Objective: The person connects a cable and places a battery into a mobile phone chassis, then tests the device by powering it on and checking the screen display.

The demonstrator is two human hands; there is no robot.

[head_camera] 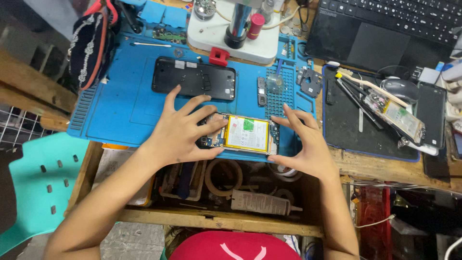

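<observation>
We hold the opened phone (pixel 240 135) at the near edge of the blue repair mat (pixel 120 110), its yellow battery and circuit boards facing up. Our left hand (pixel 180 132) lies spread over its 9 o'clock end, fingers pressing the board; our right hand (pixel 308 144) pinches the 3 o'clock end between thumb and fingertips. The long axis runs from 9 to 3 o'clock, tilted slightly clockwise. We judge two risks: pressure on the exposed board may damage components, and a slip toward 6 o'clock may drop the phone into the open drawer (pixel 216 188).
</observation>
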